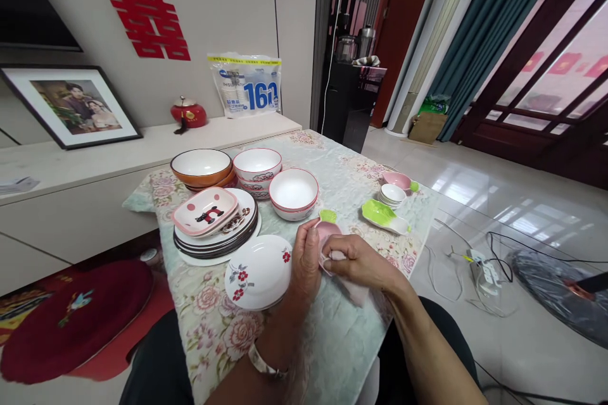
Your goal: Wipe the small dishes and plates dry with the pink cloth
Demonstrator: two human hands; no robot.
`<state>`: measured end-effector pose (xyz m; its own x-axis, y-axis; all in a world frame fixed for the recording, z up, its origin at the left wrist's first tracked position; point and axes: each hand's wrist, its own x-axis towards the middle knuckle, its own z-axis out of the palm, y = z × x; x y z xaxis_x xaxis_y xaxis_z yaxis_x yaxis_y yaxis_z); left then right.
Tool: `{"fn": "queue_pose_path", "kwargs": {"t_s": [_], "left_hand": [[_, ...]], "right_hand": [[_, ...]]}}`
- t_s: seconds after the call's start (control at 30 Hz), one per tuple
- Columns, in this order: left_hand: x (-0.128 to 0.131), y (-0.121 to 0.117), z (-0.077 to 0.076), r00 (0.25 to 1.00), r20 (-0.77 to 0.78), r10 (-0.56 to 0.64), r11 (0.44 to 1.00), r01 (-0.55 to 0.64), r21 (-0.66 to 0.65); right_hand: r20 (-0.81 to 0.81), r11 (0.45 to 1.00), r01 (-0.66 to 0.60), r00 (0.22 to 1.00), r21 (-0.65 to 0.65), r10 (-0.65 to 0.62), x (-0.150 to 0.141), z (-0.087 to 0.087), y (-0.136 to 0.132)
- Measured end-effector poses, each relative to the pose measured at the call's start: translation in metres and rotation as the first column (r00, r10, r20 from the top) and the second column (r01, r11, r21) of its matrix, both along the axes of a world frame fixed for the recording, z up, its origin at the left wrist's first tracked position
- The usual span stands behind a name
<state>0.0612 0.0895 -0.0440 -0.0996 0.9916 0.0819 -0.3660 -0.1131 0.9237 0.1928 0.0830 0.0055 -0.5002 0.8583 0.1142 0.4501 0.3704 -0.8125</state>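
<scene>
My left hand (pixel 305 261) grips a small pink bowl (pixel 327 230) with a green leaf-shaped handle pointing away from me. Fingers of my right hand (pixel 357 258) are closed around a pale pink cloth (pixel 355 292), part of which is pressed into the bowl while the rest hangs below. Just left of my left hand lies a white plate with red flowers (pixel 261 272). A white bowl with a red rim (pixel 294 193) stands beyond my hands, stacked on another. To the right rests a green and white spoon-shaped dish (pixel 384 215).
Stacked plates (pixel 216 247) carry a pink square dish (pixel 205 212) at left. Brown bowls (pixel 202 168) and patterned bowls (pixel 258 168) stand behind. Small white dishes (pixel 392 195) sit beside another pink bowl (pixel 398 180) near the right edge. Cables and a power strip (pixel 484 273) lie on the floor.
</scene>
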Motion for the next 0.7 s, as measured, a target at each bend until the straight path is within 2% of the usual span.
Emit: {"fn": "queue_pose_path", "kwargs": {"t_s": [0.07,0.17,0.3,0.37,0.47,0.53,0.63,0.7], "left_hand": [[-0.002,0.003,-0.003,1.000,0.011,0.017,1.000,-0.016,-0.005],[-0.001,0.006,-0.009,0.999,0.051,0.008,1.000,-0.007,-0.024],[0.006,0.004,-0.012,0.991,0.127,-0.035,0.997,0.043,-0.058],[0.008,0.002,-0.010,0.987,0.157,-0.037,0.996,0.049,-0.074],[0.008,0.001,-0.006,0.981,0.181,-0.067,0.993,0.084,-0.086],[0.006,0.000,-0.003,0.976,0.198,-0.092,0.989,0.113,-0.096],[0.006,-0.002,0.000,0.965,0.222,-0.138,0.980,0.166,-0.113],[0.006,-0.002,0.001,0.965,0.208,-0.160,0.981,0.179,-0.080]], "right_hand": [[0.123,0.997,-0.003,0.992,0.074,-0.006,0.006,0.001,-0.001],[0.249,0.971,0.145,0.950,0.188,-0.190,0.011,-0.005,0.001],[0.323,0.869,0.393,0.815,0.302,-0.481,0.008,-0.020,0.011],[0.308,0.805,0.454,0.759,0.382,-0.574,0.003,-0.027,0.015],[0.237,0.728,0.477,0.732,0.492,-0.639,-0.005,-0.035,0.016],[0.228,0.732,0.483,0.737,0.480,-0.636,-0.007,-0.037,0.017],[0.238,0.786,0.510,0.763,0.350,-0.601,-0.004,-0.036,0.018],[0.204,0.803,0.521,0.786,0.289,-0.583,0.001,-0.032,0.019]]}}
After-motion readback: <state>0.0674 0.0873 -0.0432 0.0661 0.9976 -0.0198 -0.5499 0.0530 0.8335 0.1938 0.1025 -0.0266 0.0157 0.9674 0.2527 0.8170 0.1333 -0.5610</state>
